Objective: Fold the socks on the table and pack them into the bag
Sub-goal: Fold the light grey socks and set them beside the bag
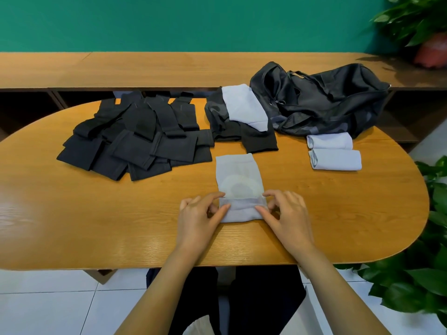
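Observation:
A pale lavender sock (pixel 238 175) lies flat on the wooden table (pixel 72 213), its near end rolled up. My left hand (pixel 200 213) pinches the roll's left end and my right hand (pixel 285 211) pinches its right end. Two rolled lavender socks (pixel 333 152) lie side by side to the right. A black mesh bag (pixel 321 100) sits slumped at the back right. A pile of several black socks (pixel 135 139) covers the back left. Between pile and bag, another lavender sock (pixel 244 106) rests on a few black socks (pixel 256 139).
A long wooden shelf (pixel 145 68) runs behind the table under a green wall. Leafy plants (pixel 420 281) crowd the table's right end, and a potted plant (pixel 425 27) stands at the back right. White tiled floor shows below the near edge.

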